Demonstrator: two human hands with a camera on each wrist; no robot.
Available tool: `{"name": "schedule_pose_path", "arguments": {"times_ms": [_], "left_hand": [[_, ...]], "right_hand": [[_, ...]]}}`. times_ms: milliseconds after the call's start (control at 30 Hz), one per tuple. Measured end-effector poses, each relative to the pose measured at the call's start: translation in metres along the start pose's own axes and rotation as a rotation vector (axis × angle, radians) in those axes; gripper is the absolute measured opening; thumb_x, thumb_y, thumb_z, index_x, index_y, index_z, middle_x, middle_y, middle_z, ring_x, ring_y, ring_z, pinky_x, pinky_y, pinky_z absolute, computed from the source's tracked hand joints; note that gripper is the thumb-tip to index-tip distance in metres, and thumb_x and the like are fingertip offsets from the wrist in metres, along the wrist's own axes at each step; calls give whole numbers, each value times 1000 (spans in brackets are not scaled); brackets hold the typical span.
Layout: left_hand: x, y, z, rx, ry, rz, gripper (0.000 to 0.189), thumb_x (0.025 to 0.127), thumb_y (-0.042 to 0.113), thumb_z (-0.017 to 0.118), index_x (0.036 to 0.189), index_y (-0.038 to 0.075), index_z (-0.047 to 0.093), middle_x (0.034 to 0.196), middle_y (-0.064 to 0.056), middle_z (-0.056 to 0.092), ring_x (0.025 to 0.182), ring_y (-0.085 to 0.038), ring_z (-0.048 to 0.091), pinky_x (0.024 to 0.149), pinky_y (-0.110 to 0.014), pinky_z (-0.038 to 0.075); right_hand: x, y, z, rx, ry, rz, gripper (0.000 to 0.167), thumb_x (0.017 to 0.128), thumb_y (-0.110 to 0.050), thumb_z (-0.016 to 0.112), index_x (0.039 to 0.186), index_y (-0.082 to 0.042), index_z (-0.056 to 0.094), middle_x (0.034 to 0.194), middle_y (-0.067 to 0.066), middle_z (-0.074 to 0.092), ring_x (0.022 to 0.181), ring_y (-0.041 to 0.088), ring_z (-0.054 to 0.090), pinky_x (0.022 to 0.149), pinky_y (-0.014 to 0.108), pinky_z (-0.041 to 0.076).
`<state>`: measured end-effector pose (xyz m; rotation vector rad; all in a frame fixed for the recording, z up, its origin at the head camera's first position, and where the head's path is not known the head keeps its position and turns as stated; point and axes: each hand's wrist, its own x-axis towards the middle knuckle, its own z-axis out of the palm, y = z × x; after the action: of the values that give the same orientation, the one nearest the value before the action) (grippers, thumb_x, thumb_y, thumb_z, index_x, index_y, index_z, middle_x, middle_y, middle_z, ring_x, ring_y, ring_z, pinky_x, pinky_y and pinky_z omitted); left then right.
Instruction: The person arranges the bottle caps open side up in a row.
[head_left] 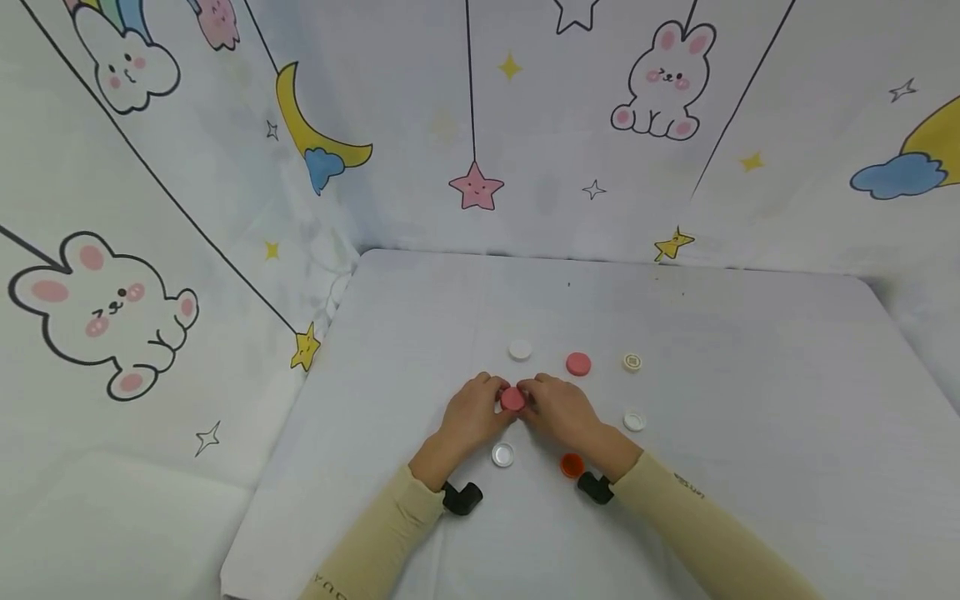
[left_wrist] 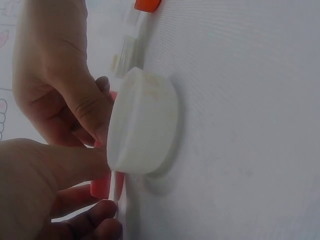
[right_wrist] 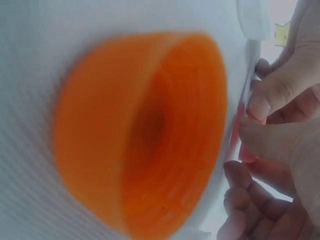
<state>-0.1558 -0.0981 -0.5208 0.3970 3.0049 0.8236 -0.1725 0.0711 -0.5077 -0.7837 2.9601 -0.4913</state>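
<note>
A pinkish-red bottle cap (head_left: 513, 399) is held between both hands, low over the white tabletop. From its left side the left hand (head_left: 471, 410) pinches it with thumb and fingers. The right hand (head_left: 561, 410) grips the opposite side the same way. In the left wrist view, the thumbs partly hide the red cap (left_wrist: 101, 186), and a white bottle cap (left_wrist: 145, 122) stands large in front. An orange bottle cap (right_wrist: 140, 135), its hollow side showing, fills much of the right wrist view; it lies near the right wrist.
Round the hands lie a white cap (head_left: 520, 350), another red cap (head_left: 578, 364), a cream patterned cap (head_left: 632, 362) and a white cap (head_left: 633, 421). The white table (head_left: 750, 400) meets a printed cloth (head_left: 405, 183) behind and at left. Black wrist cameras (head_left: 462, 498) sit close to the tabletop.
</note>
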Motion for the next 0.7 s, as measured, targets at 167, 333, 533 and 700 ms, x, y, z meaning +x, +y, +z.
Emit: {"name": "schedule_pose_path", "arguments": {"times_ms": [167, 333, 533, 700], "left_hand": [[1, 1, 0, 4, -8, -7, 32, 84, 29, 76, 107, 9, 67, 89, -2, 59, 78, -15, 56, 68, -29, 47], [3, 3, -3, 18, -7, -7, 34, 84, 31, 76, 108, 9, 66, 86, 0, 58, 75, -13, 54, 66, -28, 45], [2, 7, -7, 7, -25, -31, 36, 85, 36, 74, 108, 9, 69, 84, 1, 58, 73, -13, 53, 65, -28, 44], [1, 9, -9, -66, -36, -39, 30, 92, 33, 66, 109, 8, 72, 88, -2, 65, 77, -14, 57, 70, -31, 47]], "right_hand": [[-2, 0, -3, 0, 3, 1, 38, 82, -21, 79, 116, -8, 69, 90, 2, 67, 78, 16, 61, 72, 33, 53], [-5, -1, -7, 25, 19, 3, 38, 84, -21, 78, 118, -8, 68, 93, 2, 68, 81, 16, 63, 75, 33, 54], [-6, 0, -7, 54, 49, -21, 38, 84, -19, 77, 120, -9, 68, 101, 3, 71, 87, 17, 66, 79, 34, 54], [-10, 2, -5, 79, 84, -41, 31, 88, -17, 73, 118, -10, 68, 102, 2, 70, 88, 19, 67, 78, 37, 54]]}}
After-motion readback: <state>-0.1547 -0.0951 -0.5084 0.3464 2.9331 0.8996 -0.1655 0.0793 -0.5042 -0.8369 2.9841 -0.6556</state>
